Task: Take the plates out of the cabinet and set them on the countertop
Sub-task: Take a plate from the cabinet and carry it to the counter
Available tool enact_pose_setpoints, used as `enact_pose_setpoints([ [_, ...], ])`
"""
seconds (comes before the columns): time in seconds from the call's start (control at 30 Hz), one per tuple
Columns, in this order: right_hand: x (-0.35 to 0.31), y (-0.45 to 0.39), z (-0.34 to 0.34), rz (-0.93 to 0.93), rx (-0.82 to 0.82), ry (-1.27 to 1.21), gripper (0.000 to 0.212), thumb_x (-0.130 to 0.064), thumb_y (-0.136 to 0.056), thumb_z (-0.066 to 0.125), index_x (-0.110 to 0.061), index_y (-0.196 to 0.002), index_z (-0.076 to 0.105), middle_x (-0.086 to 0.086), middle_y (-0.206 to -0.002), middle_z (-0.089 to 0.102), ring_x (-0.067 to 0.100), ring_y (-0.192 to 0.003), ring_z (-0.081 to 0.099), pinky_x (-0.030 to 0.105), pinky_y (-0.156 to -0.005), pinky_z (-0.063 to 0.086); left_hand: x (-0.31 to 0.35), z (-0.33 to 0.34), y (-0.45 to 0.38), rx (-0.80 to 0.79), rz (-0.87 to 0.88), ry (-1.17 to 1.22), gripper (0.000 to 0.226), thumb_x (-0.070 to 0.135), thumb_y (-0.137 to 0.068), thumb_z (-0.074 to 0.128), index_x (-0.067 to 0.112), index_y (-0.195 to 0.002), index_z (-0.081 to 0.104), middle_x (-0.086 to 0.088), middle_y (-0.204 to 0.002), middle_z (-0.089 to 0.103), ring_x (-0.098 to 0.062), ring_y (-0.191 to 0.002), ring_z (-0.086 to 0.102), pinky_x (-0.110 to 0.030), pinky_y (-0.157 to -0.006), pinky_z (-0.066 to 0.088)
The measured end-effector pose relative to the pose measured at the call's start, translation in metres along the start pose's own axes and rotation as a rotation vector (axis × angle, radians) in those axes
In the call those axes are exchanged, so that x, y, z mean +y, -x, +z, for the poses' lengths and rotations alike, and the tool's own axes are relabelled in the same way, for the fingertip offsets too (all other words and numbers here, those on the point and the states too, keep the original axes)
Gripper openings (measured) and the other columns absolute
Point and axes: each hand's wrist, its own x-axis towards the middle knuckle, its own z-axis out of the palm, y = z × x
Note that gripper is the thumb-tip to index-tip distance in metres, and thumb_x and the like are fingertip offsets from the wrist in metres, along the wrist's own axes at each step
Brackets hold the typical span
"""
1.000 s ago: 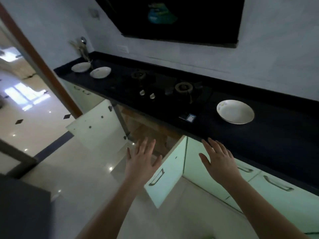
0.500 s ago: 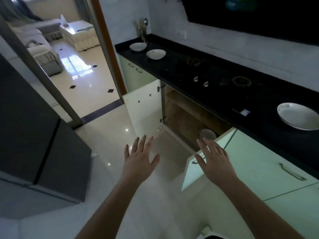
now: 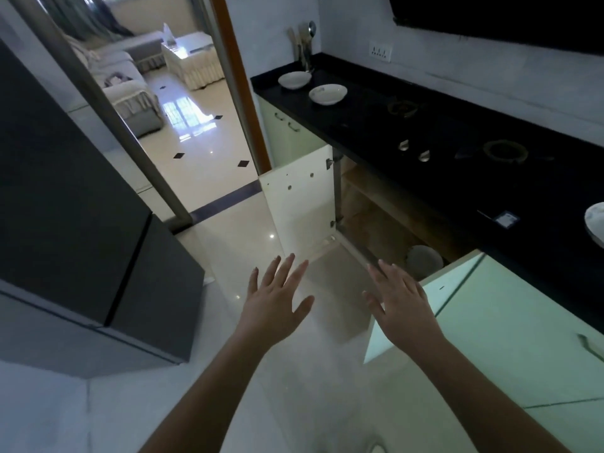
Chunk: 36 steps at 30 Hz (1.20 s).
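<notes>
- Currently reaching: left hand and right hand both spread flat, empty.
- Round grey plate sits inside open wooden cabinet; three white plates on black countertop.
- Next: crouch, grip it.

Left hand and right hand spread, empty, before open cabinet; inside, possibly one plate; two bowls on countertop.

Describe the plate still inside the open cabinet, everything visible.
The plate in the cabinet is round, pale grey in the shade, material unclear. It lies on the cabinet's wooden floor near the front edge, partly hidden by the pale green door. Nothing touches it; the right hand hovers open nearby.
</notes>
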Motion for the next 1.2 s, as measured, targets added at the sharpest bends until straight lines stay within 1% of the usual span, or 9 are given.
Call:
enact_pose_setpoints([
  [0.1, 0.002, -0.008, 0.005, -0.014, -0.018, 0.011, 0.064, -0.058, -0.095, 0.020, -0.030, -0.153, 0.023, 0.000, -0.161, 0.023, 0.023, -0.149, 0.016, 0.040, -0.117, 0.013, -0.007, -0.014, -0.013, 0.013, 0.050, -0.060, 0.080, 0.075, -0.085, 0.001, 0.039, -0.156, -0.001, 0.007, -0.166, -0.007, -0.020, -0.152, -0.014, -0.057, -0.122, 0.000],
  [0.2, -0.003, -0.015, 0.009, -0.029, -0.025, 0.024, 0.060, -0.055, -0.098, 0.026, -0.030, -0.153, 0.024, 0.000, -0.161, 0.025, 0.023, -0.149, 0.016, 0.039, -0.117, 0.013, -0.016, -0.020, -0.020, 0.034, 0.054, -0.069, 0.078, 0.075, -0.087, 0.003, 0.039, -0.156, 0.001, 0.007, -0.167, -0.005, -0.018, -0.151, -0.014, -0.056, -0.122, -0.001],
  [0.43, -0.033, -0.053, 0.021, -0.021, -0.045, 0.048, 0.061, -0.057, -0.098, 0.024, -0.033, -0.153, 0.018, -0.003, -0.163, 0.019, 0.021, -0.150, 0.011, 0.040, -0.118, 0.011, -0.060, -0.015, -0.044, 0.014, 0.026, -0.064, 0.080, 0.075, -0.085, 0.002, 0.040, -0.156, 0.001, 0.007, -0.166, -0.008, -0.020, -0.151, -0.016, -0.059, -0.121, -0.004],
  [0.57, -0.073, -0.089, 0.037, -0.019, -0.029, 0.092, 0.061, -0.057, -0.098, 0.022, -0.031, -0.153, 0.019, -0.002, -0.162, 0.021, 0.021, -0.150, 0.013, 0.040, -0.118, 0.010, -0.107, -0.018, -0.065, 0.025, 0.042, -0.054, 0.079, 0.073, -0.086, 0.001, 0.039, -0.156, 0.000, 0.007, -0.166, -0.010, -0.020, -0.151, -0.016, -0.059, -0.121, -0.004],
  [0.73, -0.144, -0.138, 0.060, -0.008, -0.015, 0.108, 0.058, -0.053, -0.100, 0.024, -0.030, -0.153, 0.019, -0.003, -0.162, 0.021, 0.021, -0.149, 0.013, 0.039, -0.119, 0.007, -0.188, -0.022, -0.079, 0.022, 0.059, 0.074, 0.074, 0.073, -0.091, 0.016, 0.040, -0.156, -0.001, 0.008, -0.165, -0.012, -0.018, -0.150, -0.017, -0.053, -0.123, 0.002],
  [0.83, -0.175, -0.159, 0.069, -0.002, -0.045, 0.125, 0.058, -0.051, -0.101, 0.024, -0.031, -0.154, 0.014, -0.004, -0.163, 0.015, 0.019, -0.150, 0.008, 0.037, -0.119, 0.005, -0.233, -0.024, -0.095, 0.023, 0.065, 0.083, 0.073, 0.072, -0.093, 0.018, 0.039, -0.156, 0.000, 0.008, -0.165, -0.011, -0.016, -0.149, -0.018, -0.051, -0.122, 0.000],
  [0.9, -0.185, -0.165, 0.070, 0.032, -0.016, 0.104, 0.057, -0.050, -0.101, 0.025, -0.032, -0.154, 0.015, -0.005, -0.162, 0.018, 0.017, -0.150, 0.010, 0.037, -0.119, 0.008, -0.249, -0.024, -0.110, 0.024, 0.098, 0.063, 0.072, 0.072, -0.094, 0.017, 0.039, -0.156, -0.002, 0.009, -0.165, -0.011, -0.014, -0.146, -0.021, -0.050, -0.120, -0.001],
  [1.03, -0.186, -0.166, 0.064, 0.127, 0.012, 0.069, 0.057, -0.050, -0.100, 0.026, -0.033, -0.154, 0.015, -0.005, -0.162, 0.018, 0.017, -0.150, 0.009, 0.037, -0.118, 0.012, -0.253, -0.027, -0.149, 0.046, 0.208, 0.028, 0.072, 0.072, -0.094, 0.013, 0.038, -0.156, 0.000, 0.007, -0.166, -0.008, -0.016, -0.146, -0.021, -0.049, -0.118, -0.005],
  [1.2, -0.154, -0.173, 0.054, 0.246, 0.056, 0.110, 0.058, -0.053, -0.100, 0.022, -0.032, -0.154, 0.016, -0.004, -0.163, 0.016, 0.016, -0.150, 0.007, 0.038, -0.118, 0.014, -0.223, -0.029, -0.199, 0.072, 0.326, 0.054, 0.074, 0.072, -0.091, 0.006, 0.036, -0.156, 0.009, 0.006, -0.168, 0.004, -0.020, -0.153, -0.002, -0.054, -0.121, 0.007],
])
